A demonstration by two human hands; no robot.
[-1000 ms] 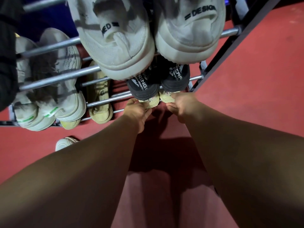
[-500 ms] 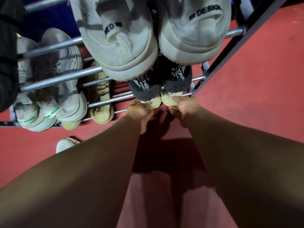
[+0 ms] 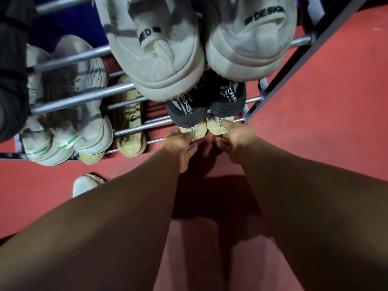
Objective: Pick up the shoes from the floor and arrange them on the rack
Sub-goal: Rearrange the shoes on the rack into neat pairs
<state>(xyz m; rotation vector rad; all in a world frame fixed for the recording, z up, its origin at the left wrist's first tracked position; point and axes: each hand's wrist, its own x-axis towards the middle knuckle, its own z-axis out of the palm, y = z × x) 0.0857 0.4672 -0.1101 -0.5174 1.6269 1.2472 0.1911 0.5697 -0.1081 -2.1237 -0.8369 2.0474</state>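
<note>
My left hand (image 3: 180, 145) and right hand (image 3: 235, 137) have eased back from the cream pair (image 3: 206, 128), fingers loosening off the heels; it now sits on the rack's (image 3: 134, 131) bottom tier. One white shoe (image 3: 86, 183) remains on the floor.

Under my left hand (image 3: 180, 147) and my right hand (image 3: 235, 139), a pair of pale cream-yellow shoes (image 3: 206, 128) with dark lettering on the heels. Above them, black shoes (image 3: 204, 108) striped with white bands of black print. Nearest my head, two off-white sneakers (image 3: 201, 49) — black block letters on their heel tabs, grey smudges across the fabric. On the rack (image 3: 84, 99) of silver-grey bars with a black frame: white trainers with green heel marks (image 3: 67, 131) and a tan beige shoe (image 3: 129, 127) with a small dark logo. The floor (image 3: 325, 122) is brick red — one white shoe (image 3: 86, 183) lies on it.
</note>
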